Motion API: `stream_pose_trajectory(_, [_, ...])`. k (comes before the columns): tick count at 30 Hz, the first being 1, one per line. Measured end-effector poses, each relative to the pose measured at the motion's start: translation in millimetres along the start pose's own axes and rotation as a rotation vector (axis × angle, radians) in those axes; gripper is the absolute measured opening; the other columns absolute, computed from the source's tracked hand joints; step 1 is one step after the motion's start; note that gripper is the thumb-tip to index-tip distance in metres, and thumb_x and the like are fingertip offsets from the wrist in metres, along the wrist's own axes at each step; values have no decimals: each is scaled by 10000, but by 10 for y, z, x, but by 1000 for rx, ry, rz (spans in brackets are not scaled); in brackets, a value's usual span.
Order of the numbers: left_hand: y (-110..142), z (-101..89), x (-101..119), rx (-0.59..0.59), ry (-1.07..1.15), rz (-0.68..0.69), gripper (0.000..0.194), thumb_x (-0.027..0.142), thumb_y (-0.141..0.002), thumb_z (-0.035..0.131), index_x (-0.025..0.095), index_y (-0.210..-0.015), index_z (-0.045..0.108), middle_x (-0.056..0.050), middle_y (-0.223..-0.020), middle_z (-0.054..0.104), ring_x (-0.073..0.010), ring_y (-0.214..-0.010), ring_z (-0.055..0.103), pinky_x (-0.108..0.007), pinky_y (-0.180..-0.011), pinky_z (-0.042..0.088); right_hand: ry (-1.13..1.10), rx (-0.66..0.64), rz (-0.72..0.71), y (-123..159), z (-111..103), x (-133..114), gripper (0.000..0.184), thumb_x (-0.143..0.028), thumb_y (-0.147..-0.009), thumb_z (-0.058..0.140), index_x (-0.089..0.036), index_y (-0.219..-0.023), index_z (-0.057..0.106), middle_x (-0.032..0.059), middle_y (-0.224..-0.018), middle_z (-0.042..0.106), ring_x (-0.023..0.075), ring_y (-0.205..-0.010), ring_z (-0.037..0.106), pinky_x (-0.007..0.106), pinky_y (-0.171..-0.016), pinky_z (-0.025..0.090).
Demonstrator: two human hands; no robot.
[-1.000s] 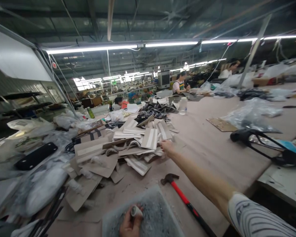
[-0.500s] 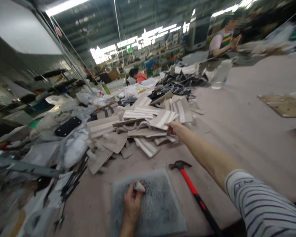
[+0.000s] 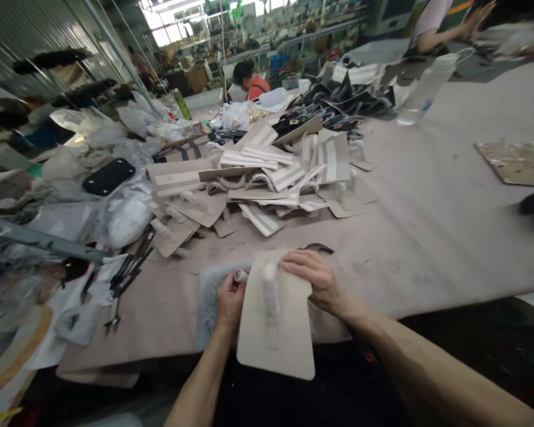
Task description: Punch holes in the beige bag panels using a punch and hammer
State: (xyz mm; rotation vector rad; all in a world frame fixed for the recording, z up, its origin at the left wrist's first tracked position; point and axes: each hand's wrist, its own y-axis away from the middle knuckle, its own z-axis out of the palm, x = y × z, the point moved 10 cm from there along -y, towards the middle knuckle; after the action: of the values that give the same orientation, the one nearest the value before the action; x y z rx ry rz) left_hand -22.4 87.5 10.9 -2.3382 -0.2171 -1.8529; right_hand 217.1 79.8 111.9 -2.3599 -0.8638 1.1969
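Head view. My right grip [image 3: 314, 276] is clasped over the upper right of a beige panel [image 3: 291, 332], tilted, at 6 o'clock; a raised pale strip [image 3: 271, 290] along its middle is blurred. My left grip [image 3: 230, 299] is narrow, holding a small whitish cylinder [image 3: 240, 276] at 10 o'clock from the panel's middle; contact between left grip and panel, cannot tell. Grey mat [image 3: 206, 308] at 9 o'clock, partly covered. Similar panels [image 3: 287, 175] lie heaped on the surface [image 3: 427, 196] at 12 o'clock; clear bottle [image 3: 427, 92] at 1 o'clock.
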Motion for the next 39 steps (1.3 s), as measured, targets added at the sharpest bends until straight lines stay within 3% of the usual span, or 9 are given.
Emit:
stream_pose_trajectory(2, [2, -61, -65, 63, 124, -28, 327, 396, -809, 689, 146, -1020, 672, -84, -955, 770, -207, -860, 737, -315, -829, 582, 51, -168, -63, 278, 338, -82, 328, -218, -934, 472, -191, -1172, 697, 101, -1267, 664, 236, -1302, 502, 459, -1093, 401])
stream_pose_trajectory(5, [26, -115, -151, 131, 304, -76, 338, 375, -773, 744, 143, -1006, 666, -68, -936, 767, -196, -867, 732, -311, -858, 568, 75, -366, -2, 477, 646, 102, 369, -217, -919, 503, -179, -1249, 663, 111, -1354, 610, 236, -1388, 408, 457, -1136, 357])
stream_pose_trajectory(9, [13, 41, -43, 9, 328, -53, 343, 364, -767, 772, 141, -1014, 687, -75, -957, 762, -193, -874, 723, -300, -850, 555, -3, -503, -14, 444, 769, 250, 439, -227, -879, 552, -190, -1311, 625, 118, -1442, 534, 256, -1430, 344, 483, -1149, 332])
stream_pose_trajectory(15, [-177, 493, 217, -192, 365, 8, 324, 349, -737, 794, 151, -977, 704, -81, -922, 760, -204, -862, 719, -300, -830, 548, 94, -586, -48, 319, 821, 281, 703, -42, -714, 500, -232, -1389, 555, 69, -1501, 473, 293, -1467, 257, 564, -1179, 238])
stream_pose_trajectory(19, [-345, 604, 200, -155, 393, 5, 315, 360, -716, 796, 159, -939, 701, -65, -895, 757, -193, -845, 709, -288, -810, 545, 227, -503, 52, 274, 643, 263, 655, -19, -736, 466, -223, -1348, 581, 96, -1478, 488, 317, -1452, 280, 597, -1153, 263])
stream_pose_trajectory(23, [-418, 645, 110, -166, 412, -32, 345, 373, -695, 808, 156, -941, 702, -59, -898, 757, -196, -847, 710, -301, -815, 549, 147, -271, 181, 303, 449, 2, 452, -114, -906, 422, -177, -1328, 570, 139, -1411, 528, 248, -1336, 456, 473, -1114, 390])
stream_pose_trajectory(25, [-427, 662, 91, -189, 417, -42, 352, 370, -692, 814, 154, -946, 703, -56, -909, 754, -192, -848, 711, -309, -834, 550, 92, -271, 219, 400, 550, -150, 426, -270, -945, 494, -191, -1361, 538, 137, -1419, 522, 253, -1302, 491, 468, -1101, 411])
stream_pose_trajectory(28, [-428, 669, 77, -207, 424, -57, 355, 365, -688, 822, 150, -947, 706, -53, -920, 748, -188, -843, 715, -314, -848, 554, 89, -309, 248, 572, 767, -251, 612, -406, -904, 586, -172, -1451, 443, 167, -1450, 497, 306, -1349, 448, 540, -1124, 364])
stream_pose_trajectory(39, [-391, 671, 99, -248, 423, -90, 351, 350, -671, 832, 151, -931, 708, -51, -910, 745, -185, -784, 719, -305, -787, 574, 94, -308, 262, 724, 875, -144, 686, -428, -907, 577, -172, -1504, 359, 169, -1505, 444, 301, -1417, 380, 572, -1167, 290])
